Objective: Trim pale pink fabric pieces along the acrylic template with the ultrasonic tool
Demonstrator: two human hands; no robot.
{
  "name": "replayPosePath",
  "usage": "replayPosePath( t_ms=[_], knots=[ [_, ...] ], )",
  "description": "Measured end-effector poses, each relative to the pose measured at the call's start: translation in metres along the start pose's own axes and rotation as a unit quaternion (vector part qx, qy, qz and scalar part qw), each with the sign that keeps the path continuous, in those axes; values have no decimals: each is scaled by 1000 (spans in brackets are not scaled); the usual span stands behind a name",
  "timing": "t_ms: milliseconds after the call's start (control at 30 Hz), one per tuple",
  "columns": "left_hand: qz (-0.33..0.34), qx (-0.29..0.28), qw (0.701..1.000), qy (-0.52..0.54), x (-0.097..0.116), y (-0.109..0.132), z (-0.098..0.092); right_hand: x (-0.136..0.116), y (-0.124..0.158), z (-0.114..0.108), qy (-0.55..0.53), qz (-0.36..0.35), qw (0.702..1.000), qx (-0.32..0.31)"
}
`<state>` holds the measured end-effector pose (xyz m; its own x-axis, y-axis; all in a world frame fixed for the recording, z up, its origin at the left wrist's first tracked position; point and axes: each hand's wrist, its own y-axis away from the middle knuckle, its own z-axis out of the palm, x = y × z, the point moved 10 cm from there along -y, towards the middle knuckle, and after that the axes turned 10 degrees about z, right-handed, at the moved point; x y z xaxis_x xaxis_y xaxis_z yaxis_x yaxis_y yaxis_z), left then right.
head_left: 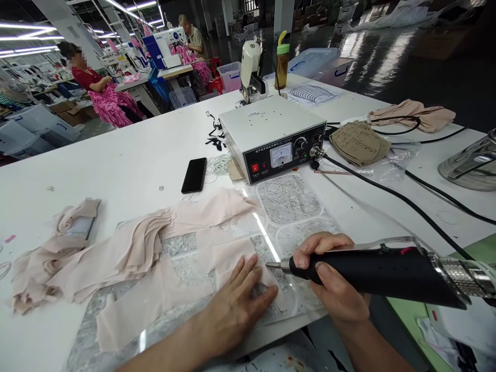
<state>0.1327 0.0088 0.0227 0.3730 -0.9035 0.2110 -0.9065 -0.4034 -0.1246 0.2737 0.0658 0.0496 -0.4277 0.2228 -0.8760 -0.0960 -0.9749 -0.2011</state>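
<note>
My left hand (236, 305) lies flat, fingers spread, on a pale pink fabric piece (232, 256) over a clear template sheet (186, 266) with grey patterned material under it. In my right hand (337, 284) is a black handheld ultrasonic tool (372, 271), gripped near its front. Its narrow metal tip points left and reaches the fabric's right edge, close to my left fingertips; whether it touches, I cannot tell. A second fabric piece (132, 318) lies to the left. Behind it are a layered stack of pink fabric (135, 248) and a crumpled bundle (50, 263).
A control box (273, 139) with a dial gauge sits behind, its black cable (391, 201) running to the tool. A phone (194, 175), brown card pieces (360, 143), a glass jar (470, 160) and a bottle (282, 67) stand or lie on the white table (127, 170). Co-workers sit beyond.
</note>
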Motion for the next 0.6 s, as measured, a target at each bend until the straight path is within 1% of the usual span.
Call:
replayPosePath(
  t_ms=[200, 400, 600],
  knots=[
    [-6, -5, 1000, 0, -1, 1, 3, 3, -2, 2, -13, -12, 1000, 7],
    [-11, -7, 1000, 8, -3, 1, 4, 7, -4, 6, -5, -14, 1000, -1],
    [-18, -3, 1000, 18, -4, 2, 5, 5, -4, 8, 2, -35, 999, -21]
  ],
)
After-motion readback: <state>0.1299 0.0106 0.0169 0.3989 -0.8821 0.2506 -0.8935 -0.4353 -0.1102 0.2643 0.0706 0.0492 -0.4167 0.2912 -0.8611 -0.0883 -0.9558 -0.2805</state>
